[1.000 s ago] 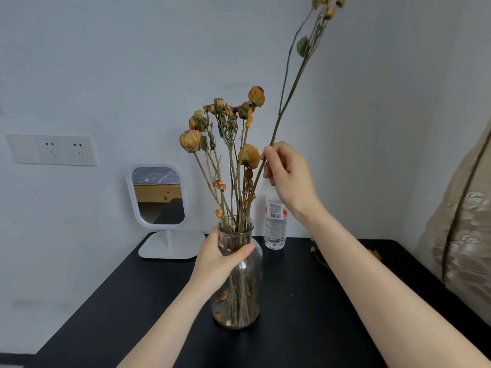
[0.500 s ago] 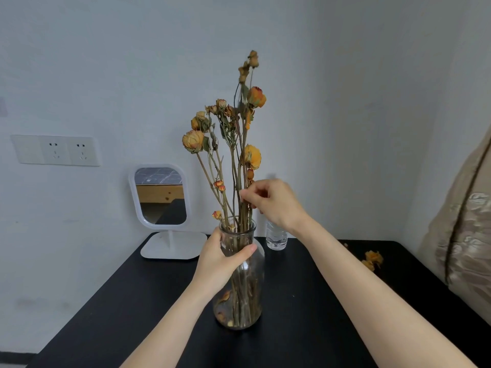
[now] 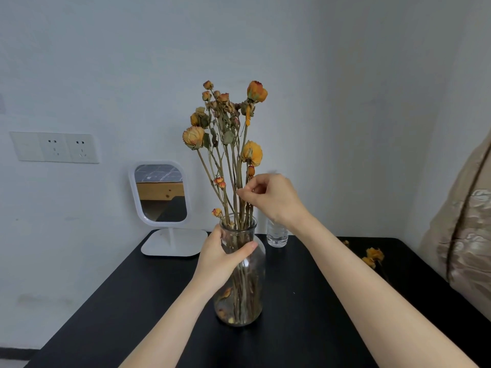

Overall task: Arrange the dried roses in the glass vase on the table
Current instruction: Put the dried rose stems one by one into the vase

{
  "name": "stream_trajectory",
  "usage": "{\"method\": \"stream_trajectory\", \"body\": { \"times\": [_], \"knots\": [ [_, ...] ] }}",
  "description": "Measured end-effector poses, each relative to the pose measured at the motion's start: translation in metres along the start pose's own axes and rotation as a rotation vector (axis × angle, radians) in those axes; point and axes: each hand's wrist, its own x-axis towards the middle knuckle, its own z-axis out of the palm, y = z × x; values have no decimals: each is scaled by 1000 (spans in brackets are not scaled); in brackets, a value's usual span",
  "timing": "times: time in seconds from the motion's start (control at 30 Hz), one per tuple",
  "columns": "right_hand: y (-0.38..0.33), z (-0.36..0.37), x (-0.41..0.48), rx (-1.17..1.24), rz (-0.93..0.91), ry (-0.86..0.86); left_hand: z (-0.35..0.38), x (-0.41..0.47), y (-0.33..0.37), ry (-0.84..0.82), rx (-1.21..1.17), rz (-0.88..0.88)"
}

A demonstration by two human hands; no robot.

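Note:
A clear glass vase [image 3: 245,296] stands on the black table [image 3: 305,314] and holds several dried roses [image 3: 233,134] with orange and yellow heads. My left hand [image 3: 220,258] grips the vase around its neck. Just above the rim, my right hand [image 3: 268,197] pinches one of the stems between thumb and fingers. More dried roses [image 3: 373,257] lie loose on the table at the right.
A white standing mirror [image 3: 162,195] is at the back left of the table. A small plastic water bottle [image 3: 277,236] stands behind the vase. A beige padded object [image 3: 462,229] leans at the right edge. Wall sockets [image 3: 55,147] are on the left.
My right hand has lowered a long stem into the vase, sliding down from high above to just over the rim. My left hand has kept its hold on the vase neck.

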Motion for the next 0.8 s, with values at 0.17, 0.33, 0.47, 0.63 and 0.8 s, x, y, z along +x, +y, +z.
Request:
{"method": "stream_trajectory", "body": {
  "times": [0.17, 0.33, 0.47, 0.63, 0.8],
  "knots": [
    [3, 8, -6, 24, -4, -43, -1, 0, -1, -6, -20, 5],
    [9, 9, -11, -7, -10, -45, 0, 1, -3, -10, -39, 32],
    [12, 1, -20, 4, 0, -56, 1, -4, -1, 17, -48, 36],
    [29, -21, -41, 7, 70, -21, 7, -36, -12, 233, -21, -29],
    [67, -49, -73, -106, 285, 11, 34, -98, -31, 399, -204, -97]
  ]
}}
